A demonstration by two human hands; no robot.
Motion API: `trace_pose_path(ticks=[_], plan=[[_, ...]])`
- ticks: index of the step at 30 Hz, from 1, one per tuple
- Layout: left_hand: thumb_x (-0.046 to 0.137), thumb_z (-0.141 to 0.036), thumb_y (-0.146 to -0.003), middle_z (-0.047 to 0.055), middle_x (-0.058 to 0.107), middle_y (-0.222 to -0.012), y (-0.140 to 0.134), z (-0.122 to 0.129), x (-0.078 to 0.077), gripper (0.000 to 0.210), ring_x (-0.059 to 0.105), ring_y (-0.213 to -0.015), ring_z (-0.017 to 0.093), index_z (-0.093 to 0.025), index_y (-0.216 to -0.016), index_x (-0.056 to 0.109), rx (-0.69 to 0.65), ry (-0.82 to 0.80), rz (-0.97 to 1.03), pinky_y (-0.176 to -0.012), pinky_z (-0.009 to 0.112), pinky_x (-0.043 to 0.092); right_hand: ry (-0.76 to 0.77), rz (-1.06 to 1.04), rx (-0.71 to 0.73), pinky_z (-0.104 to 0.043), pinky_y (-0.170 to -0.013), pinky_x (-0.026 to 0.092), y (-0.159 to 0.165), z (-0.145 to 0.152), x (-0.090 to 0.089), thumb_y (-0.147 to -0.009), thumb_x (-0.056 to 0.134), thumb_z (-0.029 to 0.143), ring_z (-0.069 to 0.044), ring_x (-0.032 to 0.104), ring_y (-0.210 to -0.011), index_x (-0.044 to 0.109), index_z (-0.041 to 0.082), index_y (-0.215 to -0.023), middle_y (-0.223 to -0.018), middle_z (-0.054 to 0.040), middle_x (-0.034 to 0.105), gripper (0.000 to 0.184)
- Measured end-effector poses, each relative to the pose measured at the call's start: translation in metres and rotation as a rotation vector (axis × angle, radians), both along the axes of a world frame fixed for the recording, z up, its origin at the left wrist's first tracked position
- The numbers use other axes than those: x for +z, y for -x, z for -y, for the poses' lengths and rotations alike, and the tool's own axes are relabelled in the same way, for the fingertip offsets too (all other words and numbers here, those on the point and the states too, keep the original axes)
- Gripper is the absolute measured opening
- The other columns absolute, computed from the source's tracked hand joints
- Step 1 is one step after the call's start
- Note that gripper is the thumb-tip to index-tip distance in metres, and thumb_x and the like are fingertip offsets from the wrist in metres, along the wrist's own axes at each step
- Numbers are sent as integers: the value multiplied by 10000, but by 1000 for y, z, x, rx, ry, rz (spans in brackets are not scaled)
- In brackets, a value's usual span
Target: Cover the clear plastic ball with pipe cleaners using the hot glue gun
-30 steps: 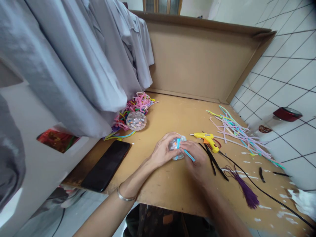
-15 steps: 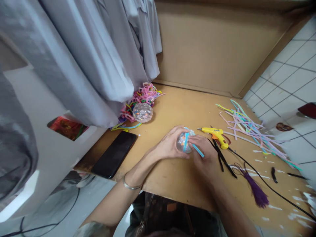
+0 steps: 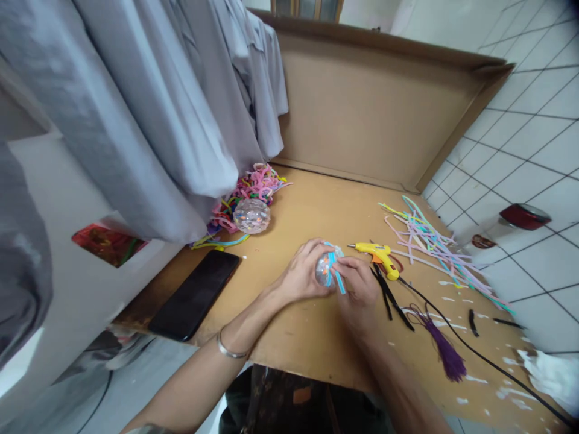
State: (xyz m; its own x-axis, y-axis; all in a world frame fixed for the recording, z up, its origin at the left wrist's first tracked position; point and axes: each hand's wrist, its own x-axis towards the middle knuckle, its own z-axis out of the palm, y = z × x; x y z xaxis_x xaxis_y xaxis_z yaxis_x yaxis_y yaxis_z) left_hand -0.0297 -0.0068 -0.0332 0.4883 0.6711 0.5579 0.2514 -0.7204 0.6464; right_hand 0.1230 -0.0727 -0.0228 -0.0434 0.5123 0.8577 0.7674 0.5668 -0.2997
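Ball (image 3: 322, 275) sits cupped in my left hand (image 3: 302, 271), blue strip (image 3: 331, 259) already across it, while my right hand (image 3: 360, 283) pinches the strip, its tail (image 3: 341, 284) apparently unfastened beside that grip.

A person's bare left forearm (image 3: 199, 377) slanting in from lower left, bare left hand (image 3: 304, 271) curved in a cupping grip, bare right forearm (image 3: 398, 377) rising from lower right, bare right hand (image 3: 360, 286) close beside the left, bent into a pinch.

White tiled wall (image 3: 538, 147) beside a brown tabletop (image 3: 307, 211), pale floor (image 3: 149, 386) below
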Motion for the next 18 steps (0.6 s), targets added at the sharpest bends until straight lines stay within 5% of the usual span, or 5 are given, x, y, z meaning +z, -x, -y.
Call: trace_pose_path(ticks=[11,18], plan=[[857,-287,-566,144,553,-1294,0,-2,0,766,545,-1254,322,-220,-1256,532,-9,60,29,-1058,487,479,-103,-66,-52,-301,-637,509,7,7,4,-879,629,118,-157,581,-785,680,249,-927,-883,-21,569,148],[865,-235,-534,90,600,-1220,2,-2,5,741,579,-1177,290,-234,-1206,554,8,152,118,-1040,454,477,-100,-139,24,-419,-774,530,-1,13,-4,-912,574,205,-219,606,-879,632,261,-1050,-937,-47,602,160]])
